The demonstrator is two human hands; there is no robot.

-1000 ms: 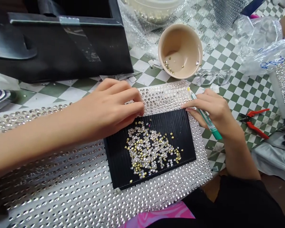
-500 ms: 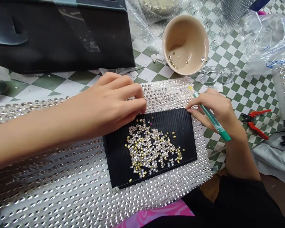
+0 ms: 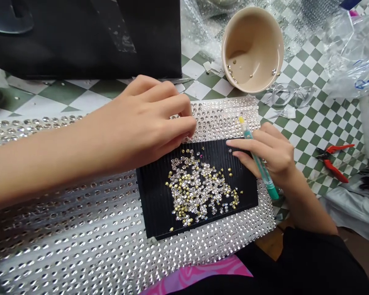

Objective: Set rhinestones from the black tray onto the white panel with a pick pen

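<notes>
A black ribbed tray (image 3: 246,180) lies on a sheet studded with rows of rhinestones (image 3: 110,229). Loose clear and gold-backed rhinestones (image 3: 199,188) are heaped in the tray's middle. My left hand (image 3: 153,116) rests at the tray's far edge with its fingers curled down; whatever its fingertips pinch is hidden. My right hand (image 3: 267,151) holds a teal pen-shaped picker with a yellow tip (image 3: 260,166), tip pointing away from me. The index finger and thumb of that hand are apart over the tray's far right corner, beside a single rhinestone (image 3: 230,150).
A beige bowl (image 3: 253,49) with a few stones inside stands beyond the sheet. A large black box (image 3: 89,41) is at the far left. Red-handled pliers (image 3: 332,162), clear glasses (image 3: 292,96) and plastic bags (image 3: 353,61) lie to the right on the checkered tablecloth.
My right hand has moved left from the tray's far right edge to over its corner, and a single stone now shows by its fingertips. My left hand stays by the far edge.
</notes>
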